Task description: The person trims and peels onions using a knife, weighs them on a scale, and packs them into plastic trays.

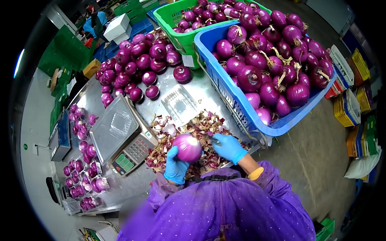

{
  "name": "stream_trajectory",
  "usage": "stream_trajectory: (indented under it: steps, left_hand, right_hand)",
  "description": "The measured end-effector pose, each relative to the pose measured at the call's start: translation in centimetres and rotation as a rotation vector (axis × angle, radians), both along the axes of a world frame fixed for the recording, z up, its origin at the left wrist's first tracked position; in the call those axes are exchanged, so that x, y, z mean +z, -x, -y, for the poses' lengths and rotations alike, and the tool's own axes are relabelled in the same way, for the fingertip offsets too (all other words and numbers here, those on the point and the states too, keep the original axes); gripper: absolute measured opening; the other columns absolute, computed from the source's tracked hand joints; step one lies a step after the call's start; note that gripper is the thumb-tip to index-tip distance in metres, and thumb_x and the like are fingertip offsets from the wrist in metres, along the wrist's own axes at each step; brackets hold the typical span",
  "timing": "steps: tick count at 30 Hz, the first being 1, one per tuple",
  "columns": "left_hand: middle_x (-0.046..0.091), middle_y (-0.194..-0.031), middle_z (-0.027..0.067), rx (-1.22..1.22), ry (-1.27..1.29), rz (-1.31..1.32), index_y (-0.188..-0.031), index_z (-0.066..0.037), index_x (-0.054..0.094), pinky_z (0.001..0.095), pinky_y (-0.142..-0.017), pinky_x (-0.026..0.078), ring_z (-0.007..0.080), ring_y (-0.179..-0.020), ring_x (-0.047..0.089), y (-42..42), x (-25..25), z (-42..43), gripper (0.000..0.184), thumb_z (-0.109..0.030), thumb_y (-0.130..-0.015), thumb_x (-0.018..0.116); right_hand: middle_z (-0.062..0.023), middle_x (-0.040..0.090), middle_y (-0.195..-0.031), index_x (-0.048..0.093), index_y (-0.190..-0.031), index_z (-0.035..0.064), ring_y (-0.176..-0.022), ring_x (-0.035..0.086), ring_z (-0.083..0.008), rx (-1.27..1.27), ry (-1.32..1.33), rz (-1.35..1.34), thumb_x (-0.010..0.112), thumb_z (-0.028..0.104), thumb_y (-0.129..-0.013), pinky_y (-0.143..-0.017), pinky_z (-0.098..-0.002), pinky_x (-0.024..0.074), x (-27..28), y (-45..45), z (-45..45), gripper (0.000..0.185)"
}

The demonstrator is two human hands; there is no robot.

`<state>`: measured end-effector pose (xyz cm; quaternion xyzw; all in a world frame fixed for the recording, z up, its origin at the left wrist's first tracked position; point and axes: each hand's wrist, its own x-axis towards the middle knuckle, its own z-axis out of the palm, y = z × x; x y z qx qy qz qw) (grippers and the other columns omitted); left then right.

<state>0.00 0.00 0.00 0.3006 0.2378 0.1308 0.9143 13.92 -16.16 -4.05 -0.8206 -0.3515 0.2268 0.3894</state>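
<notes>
My left hand (175, 164), in a blue glove, is wrapped round a peeled red onion (187, 148), its pale end turned to the upper right. Closed beside the onion, my blue-gloved right hand (228, 147) grips a slim dark-bladed tool (204, 133); whether it is a knife or scissors is hard to make out. The blade points left, just above the onion. Beneath both hands lies a heap of dry onion skins (163, 152). A clear plastic tray (179, 105) rests on the metal table beyond the skins.
A blue crate (257, 126) of onions stands at the right, a green crate (185, 48) behind it. Loose onions (142, 62) are piled at the far left of the table. Left of my hands is a scale (134, 154) bearing a clear tray; packed onions (82, 176) sit farther left.
</notes>
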Motion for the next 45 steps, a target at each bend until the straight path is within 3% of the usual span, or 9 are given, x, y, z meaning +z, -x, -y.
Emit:
stream_trajectory:
  steps: [1,6,10,13,17,19,21,28,45]
  left_hand:
    - [0.049,-0.129,0.0150,-0.015,-0.011,0.018,-0.136,-0.006,0.038,0.0457,-0.100,0.045,0.0311,-0.119,0.052,0.2,0.3,-0.3,0.076,-0.031,-0.073,0.072]
    - [0.049,-0.126,0.0129,-0.153,-0.579,-0.065,-0.137,-0.005,0.038,0.0387,-0.096,0.047,0.0259,-0.110,0.056,-0.7,2.0,-0.7,0.085,-0.022,-0.065,0.081]
    - [0.042,-0.136,0.0145,-0.293,-1.555,0.056,-0.143,-0.005,0.027,0.0386,-0.107,0.034,0.0272,-0.123,0.046,-1.0,2.6,-2.2,0.107,-0.024,-0.058,0.089]
    - [0.041,-0.132,0.0142,-0.059,-1.402,0.134,-0.143,-0.004,0.026,0.0383,-0.102,0.038,0.0273,-0.122,0.044,-1.0,2.3,-1.6,0.109,-0.028,-0.057,0.090]
    - [0.044,-0.132,0.0138,-0.022,-0.499,0.048,-0.141,-0.002,0.029,0.0365,-0.101,0.040,0.0261,-0.119,0.048,-1.1,1.1,0.0,0.099,-0.029,-0.063,0.083]
    - [0.051,-0.124,0.0124,0.065,-0.345,0.055,-0.136,-0.002,0.036,0.0363,-0.098,0.044,0.0246,-0.113,0.053,-1.1,0.3,0.4,0.085,-0.026,-0.066,0.078]
    - [0.052,-0.122,0.0116,0.066,-0.250,0.008,-0.133,-0.002,0.039,0.0362,-0.096,0.045,0.0238,-0.111,0.054,-1.1,-0.2,0.2,0.080,-0.024,-0.066,0.077]
    - [0.055,-0.118,0.0114,0.004,-0.445,0.020,-0.129,-0.001,0.040,0.0363,-0.094,0.047,0.0216,-0.106,0.057,-1.6,-0.4,-0.6,0.075,-0.018,-0.067,0.079]
    - [0.051,-0.124,0.0105,-0.037,-0.657,-0.107,-0.139,-0.003,0.037,0.0337,-0.097,0.046,0.0212,-0.111,0.054,-0.7,0.2,-2.8,0.087,-0.016,-0.066,0.083]
  right_hand:
    - [-0.0236,0.062,-0.084,0.059,-0.097,0.0088,-0.076,0.061,-0.0414,-0.055,0.125,-0.058,0.056,0.023,-0.083,-0.069,-0.0444,0.0505,-1.4,-0.5,0.5,0.020]
    - [-0.0034,0.063,-0.077,0.059,-0.114,0.0019,-0.054,0.054,-0.0062,-0.109,-0.226,-0.774,0.058,0.033,-0.092,-0.045,-0.0224,0.0422,3.5,0.4,0.7,0.038]
    - [-0.0028,0.060,-0.075,0.051,-0.125,0.0017,-0.044,0.049,-0.0068,-0.034,-0.475,-0.975,0.064,0.041,-0.088,-0.040,-0.0211,0.0401,5.2,0.9,-1.5,0.056]
    - [-0.0023,0.059,-0.075,0.051,-0.124,0.0020,-0.042,0.050,-0.0083,-0.076,-0.597,-1.242,0.064,0.042,-0.087,-0.039,-0.0219,0.0415,4.5,1.4,-2.5,0.056]
    - [-0.0016,0.058,-0.074,0.052,-0.123,0.0021,-0.042,0.050,-0.0099,-0.088,-0.673,-1.454,0.064,0.041,-0.087,-0.039,-0.0230,0.0419,3.8,2.3,-3.6,0.054]
    - [-0.0045,0.062,-0.083,0.055,-0.118,0.0036,-0.049,0.055,-0.0121,-0.054,-0.398,-1.050,0.064,0.039,-0.088,-0.044,-0.0258,0.0437,5.3,1.4,-3.5,0.048]
    - [-0.0078,0.064,-0.085,0.056,-0.113,0.0061,-0.057,0.060,-0.0181,-0.097,-0.296,-0.324,0.065,0.036,-0.087,-0.051,-0.0316,0.0475,5.3,1.3,-3.3,0.040]
    - [-0.0150,0.061,-0.080,0.053,-0.090,0.0085,-0.073,0.061,-0.0388,0.154,-0.008,0.209,0.059,0.020,-0.081,-0.063,-0.0485,0.0484,6.2,1.2,-2.2,0.016]
    - [-0.0184,0.060,-0.072,0.059,-0.086,0.0041,-0.066,0.062,-0.0340,-0.184,-0.101,-0.004,0.063,0.018,-0.084,-0.059,-0.0398,0.0476,-0.7,2.5,4.0,0.014]
